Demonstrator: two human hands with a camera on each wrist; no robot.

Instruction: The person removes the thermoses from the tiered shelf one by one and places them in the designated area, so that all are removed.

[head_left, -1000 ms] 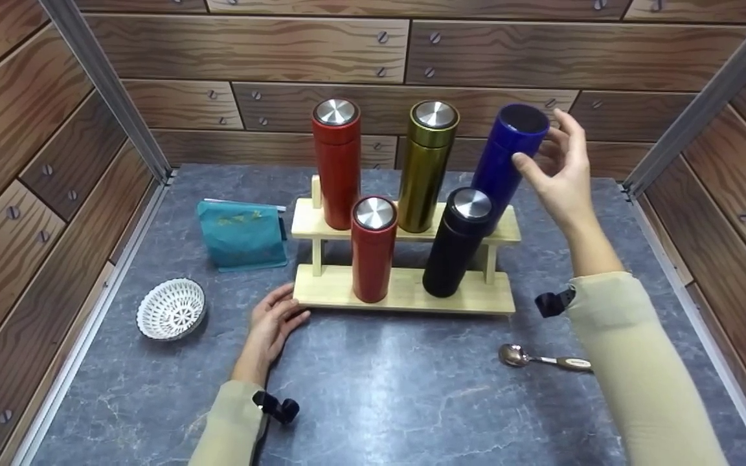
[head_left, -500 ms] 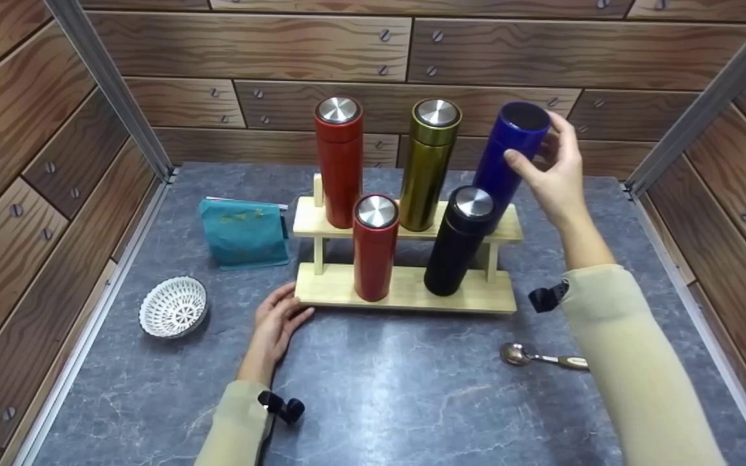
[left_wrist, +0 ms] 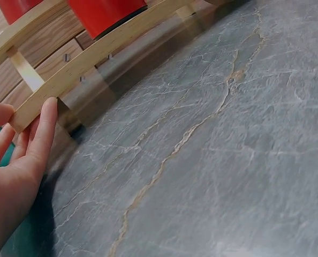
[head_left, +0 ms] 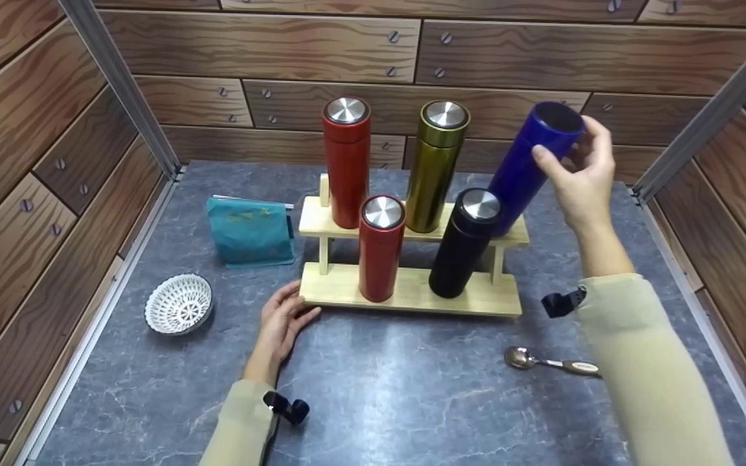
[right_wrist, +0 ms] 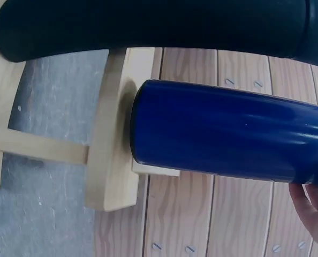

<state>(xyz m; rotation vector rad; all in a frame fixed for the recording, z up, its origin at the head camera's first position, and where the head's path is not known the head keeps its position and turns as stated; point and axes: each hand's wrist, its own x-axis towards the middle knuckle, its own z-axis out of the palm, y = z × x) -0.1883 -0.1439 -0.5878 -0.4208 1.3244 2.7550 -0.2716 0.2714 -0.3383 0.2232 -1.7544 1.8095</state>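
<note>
My right hand (head_left: pixel 583 175) grips a blue thermos (head_left: pixel 531 165) near its dark top, thumb in front and fingers behind. The thermos leans to the right, and its base is right at the right end of the upper shelf in the right wrist view. With its thumb and fingers, my left hand (head_left: pixel 280 323) holds the left end of the lower shelf of a two-tier wooden rack (head_left: pixel 321 285). A red thermos (head_left: pixel 347 168) and a gold thermos (head_left: pixel 438 171) stand on the upper tier. Another red thermos (head_left: pixel 381 259) and a black thermos (head_left: pixel 460 252) are on the lower one.
Left of the rack stands a teal pouch (head_left: pixel 251 233), with a white patterned bowl (head_left: pixel 179 304) in front of it. A spoon (head_left: pixel 541 362) lies on the grey marbled table (head_left: pixel 399 401) beside the right sleeve. Wood-patterned walls (head_left: pixel 321 48) enclose the table.
The blue thermos has swung right with my right hand and leans more. My left hand stays at the rack's corner. The whole head view has shifted slightly.
</note>
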